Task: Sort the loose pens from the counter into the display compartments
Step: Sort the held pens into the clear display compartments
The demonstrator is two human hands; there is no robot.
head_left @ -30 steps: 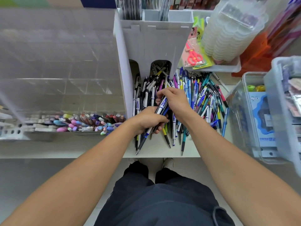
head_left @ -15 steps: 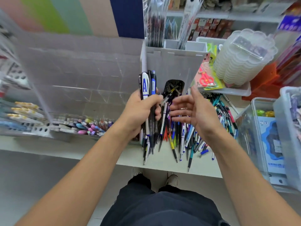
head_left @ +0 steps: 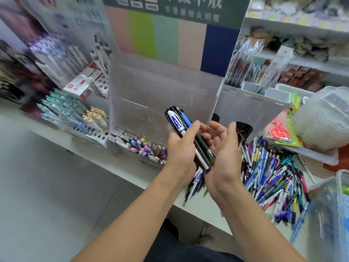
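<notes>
Pens [head_left: 190,140], a bundle of perhaps five or six, too overlapped to count exactly, sit mid-frame in the left hand [head_left: 181,150], whose grip is clamped round them. The right hand [head_left: 222,148] cups beside them, fingers apart. Squaring the tips level first should help them drop cleanly into the clear display [head_left: 162,91]. Dozens of loose pens [head_left: 273,173] lie on the worktop [head_left: 120,167], lower right.

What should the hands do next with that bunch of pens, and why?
Probably tap the bundle of pens even against the right hand, then lift it toward the clear display. The left hand grips the bundle, the right palm cups its lower tips, and the display stands just behind.
</notes>
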